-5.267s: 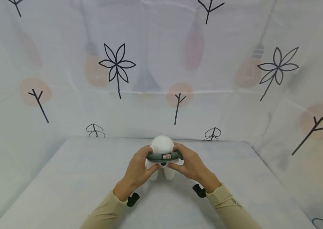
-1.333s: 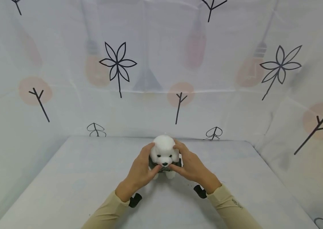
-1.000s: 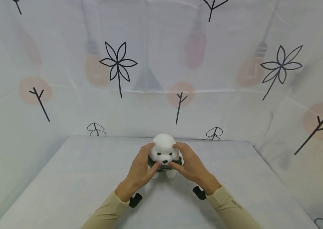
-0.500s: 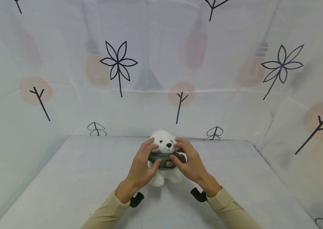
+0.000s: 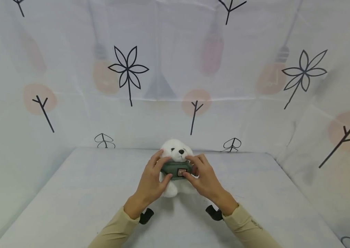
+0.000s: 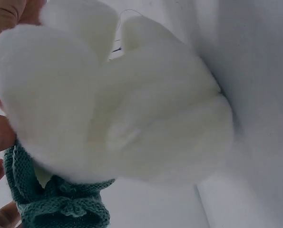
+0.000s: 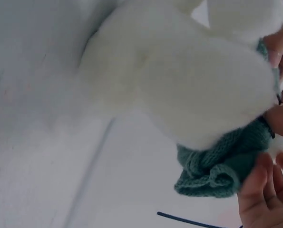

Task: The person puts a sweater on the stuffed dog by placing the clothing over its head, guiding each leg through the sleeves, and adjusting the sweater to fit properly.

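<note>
A white plush dog (image 5: pixel 171 189) sits upright at the middle of the table, its head (image 5: pixel 175 146) raised. Round its neck and chest lies a small green knitted sweater (image 5: pixel 170 168) with a square label (image 5: pixel 181 172) in front. The sweater's loose sleeves hang out at both sides, one sleeve (image 6: pixel 65 209) in the left wrist view, the other sleeve (image 7: pixel 208 175) in the right. My left hand (image 5: pixel 150 177) pinches the sweater at its left side, thumb below and fingers near the cheek. With thumb by the label, my right hand (image 5: pixel 207 179) grips the opposite side.
The white cloth-covered table (image 5: pixel 69 203) runs to a printed fabric backdrop (image 5: pixel 159 117) close behind the plush dog. Side curtains rise left and right. Black wrist camera mounts (image 5: pixel 213 212) stick out below both wrists.
The sweater has come down from over the plush dog's eyes to its neck. In the last second the dog's head has tilted up, and my fingers have shifted from its head to the sweater.
</note>
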`<move>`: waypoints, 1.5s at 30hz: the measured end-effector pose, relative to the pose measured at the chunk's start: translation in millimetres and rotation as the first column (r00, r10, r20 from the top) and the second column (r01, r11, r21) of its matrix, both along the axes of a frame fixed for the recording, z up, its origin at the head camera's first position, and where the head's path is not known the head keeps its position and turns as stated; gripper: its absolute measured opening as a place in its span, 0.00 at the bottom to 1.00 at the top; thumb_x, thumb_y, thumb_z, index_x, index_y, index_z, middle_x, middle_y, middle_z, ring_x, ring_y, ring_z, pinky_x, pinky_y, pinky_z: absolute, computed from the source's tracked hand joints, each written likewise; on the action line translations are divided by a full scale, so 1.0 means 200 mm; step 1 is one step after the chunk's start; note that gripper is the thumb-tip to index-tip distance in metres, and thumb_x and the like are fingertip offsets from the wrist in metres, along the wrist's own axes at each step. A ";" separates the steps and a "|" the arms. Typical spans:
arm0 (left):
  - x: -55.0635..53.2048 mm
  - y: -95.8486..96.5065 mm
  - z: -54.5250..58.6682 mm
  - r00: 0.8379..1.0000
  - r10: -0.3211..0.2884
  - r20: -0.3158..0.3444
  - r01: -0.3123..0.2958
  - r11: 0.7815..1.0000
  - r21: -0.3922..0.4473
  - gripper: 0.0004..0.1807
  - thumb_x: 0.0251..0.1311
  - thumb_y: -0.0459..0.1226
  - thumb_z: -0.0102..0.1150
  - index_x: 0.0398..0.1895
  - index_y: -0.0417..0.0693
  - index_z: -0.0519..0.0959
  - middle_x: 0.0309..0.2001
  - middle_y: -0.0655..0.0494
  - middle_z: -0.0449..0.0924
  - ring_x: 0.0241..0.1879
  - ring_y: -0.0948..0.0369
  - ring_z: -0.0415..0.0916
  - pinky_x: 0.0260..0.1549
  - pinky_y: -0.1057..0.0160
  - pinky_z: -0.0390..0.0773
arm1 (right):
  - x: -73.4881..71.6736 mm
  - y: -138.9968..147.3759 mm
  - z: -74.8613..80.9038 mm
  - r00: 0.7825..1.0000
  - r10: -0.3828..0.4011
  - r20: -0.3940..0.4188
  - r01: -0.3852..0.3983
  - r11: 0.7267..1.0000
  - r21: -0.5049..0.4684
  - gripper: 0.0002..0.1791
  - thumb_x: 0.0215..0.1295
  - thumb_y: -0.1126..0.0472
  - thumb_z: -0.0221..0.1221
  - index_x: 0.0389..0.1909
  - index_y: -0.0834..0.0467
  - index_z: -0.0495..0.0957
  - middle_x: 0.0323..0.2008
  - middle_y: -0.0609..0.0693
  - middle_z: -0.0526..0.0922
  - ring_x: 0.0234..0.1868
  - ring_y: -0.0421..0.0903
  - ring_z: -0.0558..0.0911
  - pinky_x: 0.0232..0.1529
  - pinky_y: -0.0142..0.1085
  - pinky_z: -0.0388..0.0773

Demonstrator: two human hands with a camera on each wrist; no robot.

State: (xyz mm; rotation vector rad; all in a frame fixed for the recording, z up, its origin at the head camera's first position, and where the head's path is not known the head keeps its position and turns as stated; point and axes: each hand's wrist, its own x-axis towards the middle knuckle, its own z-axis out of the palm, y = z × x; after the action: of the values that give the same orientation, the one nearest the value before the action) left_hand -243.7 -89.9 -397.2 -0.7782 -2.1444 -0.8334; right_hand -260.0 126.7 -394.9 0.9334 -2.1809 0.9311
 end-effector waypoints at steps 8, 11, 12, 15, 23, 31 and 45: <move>-0.01 0.00 -0.02 0.996 0.086 -0.032 -0.085 0.995 0.046 0.29 0.46 0.34 0.75 0.52 0.39 0.73 0.58 0.35 0.66 0.51 0.47 0.70 0.46 0.48 0.75 | 0.01 -0.02 -0.02 0.989 0.144 0.023 -0.145 0.989 0.042 0.22 0.58 0.61 0.67 0.52 0.62 0.74 0.35 0.48 0.76 0.35 0.41 0.76 0.37 0.33 0.77; -0.01 0.01 -0.03 0.994 0.109 -0.012 -0.108 0.993 0.046 0.26 0.47 0.34 0.74 0.50 0.39 0.74 0.56 0.35 0.67 0.50 0.47 0.71 0.44 0.50 0.76 | 0.02 -0.03 -0.02 0.990 0.139 0.026 -0.141 0.985 0.098 0.23 0.58 0.54 0.67 0.51 0.60 0.76 0.38 0.47 0.77 0.41 0.41 0.76 0.43 0.36 0.76; 0.00 0.01 -0.03 0.994 0.114 -0.005 -0.113 0.993 0.044 0.26 0.47 0.34 0.74 0.49 0.40 0.74 0.56 0.36 0.67 0.49 0.48 0.71 0.43 0.51 0.76 | 0.03 -0.03 -0.03 0.991 0.132 0.026 -0.134 0.984 0.119 0.23 0.58 0.51 0.67 0.51 0.58 0.76 0.38 0.46 0.77 0.44 0.42 0.76 0.45 0.37 0.75; 0.00 0.01 -0.03 0.992 0.128 0.021 -0.129 0.991 0.040 0.24 0.48 0.35 0.73 0.48 0.40 0.74 0.53 0.39 0.68 0.47 0.49 0.71 0.42 0.53 0.77 | 0.03 -0.03 -0.03 0.994 0.109 0.017 -0.110 0.978 0.177 0.26 0.56 0.45 0.67 0.50 0.56 0.77 0.37 0.44 0.77 0.45 0.41 0.74 0.46 0.37 0.75; 0.00 0.02 -0.04 0.983 0.171 0.063 -0.173 0.984 0.040 0.23 0.48 0.37 0.73 0.47 0.42 0.75 0.48 0.46 0.70 0.45 0.52 0.70 0.40 0.57 0.76 | 0.02 -0.05 -0.05 0.995 0.102 -0.016 -0.096 0.971 0.220 0.22 0.55 0.45 0.68 0.45 0.54 0.79 0.32 0.41 0.75 0.38 0.40 0.71 0.36 0.32 0.71; 0.00 0.03 -0.06 0.954 0.292 0.069 -0.298 0.950 0.092 0.24 0.46 0.38 0.73 0.45 0.41 0.75 0.41 0.47 0.68 0.40 0.53 0.69 0.31 0.57 0.76 | 0.03 -0.06 -0.06 0.992 0.115 -0.060 -0.098 0.969 0.227 0.15 0.57 0.52 0.68 0.43 0.52 0.80 0.31 0.40 0.77 0.37 0.37 0.71 0.36 0.33 0.70; -0.02 0.01 -0.06 0.982 0.162 0.101 -0.170 0.982 0.084 0.34 0.50 0.36 0.70 0.61 0.37 0.69 0.56 0.42 0.75 0.55 0.48 0.72 0.54 0.50 0.71 | 0.03 -0.06 -0.06 0.982 0.172 -0.074 -0.149 0.957 0.249 0.12 0.56 0.67 0.65 0.41 0.57 0.79 0.37 0.44 0.79 0.41 0.40 0.75 0.42 0.35 0.74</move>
State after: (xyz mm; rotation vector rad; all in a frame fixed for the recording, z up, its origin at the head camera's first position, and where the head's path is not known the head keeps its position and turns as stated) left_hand -247.8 -88.3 -409.4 -0.5140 -2.2016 -0.8886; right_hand -254.1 115.2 -406.7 1.2614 -2.1954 0.6845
